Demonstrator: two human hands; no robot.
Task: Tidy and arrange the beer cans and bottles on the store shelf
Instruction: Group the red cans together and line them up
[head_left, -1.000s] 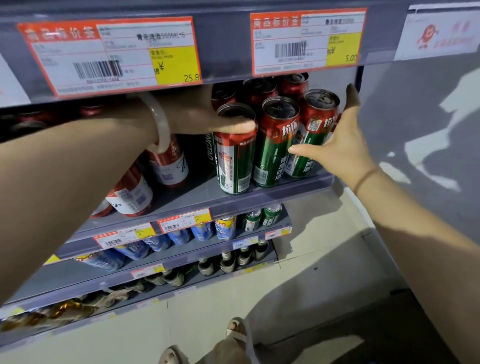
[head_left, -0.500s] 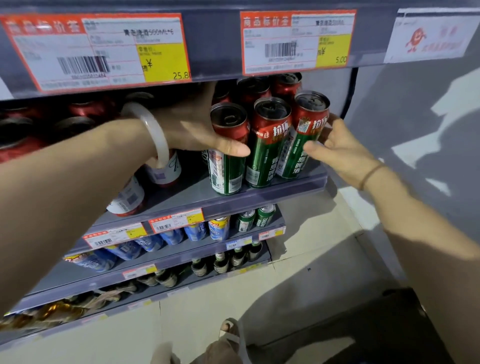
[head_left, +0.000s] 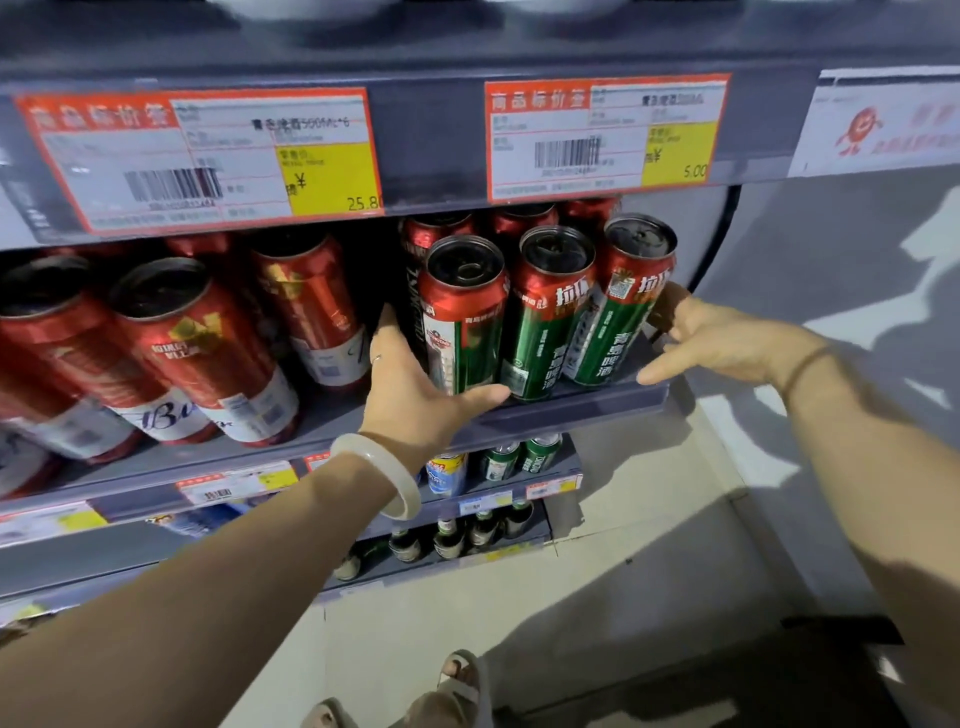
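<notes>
A grey store shelf (head_left: 587, 408) fills the view, price tags on the rail above reading 25.8 and 5.00. At about 12 o'clock, three tall red-and-green beer cans (head_left: 545, 317) stand upright in a front row, long axes vertical, lids up, Chinese lettering running down their sides. The left hand (head_left: 415, 395) cups the leftmost can's base, thumb across its front. The right hand (head_left: 722, 340) lies with straight fingers against the rightmost can's far side. At 9 o'clock stand red Budweiser cans (head_left: 192, 348), upright.
</notes>
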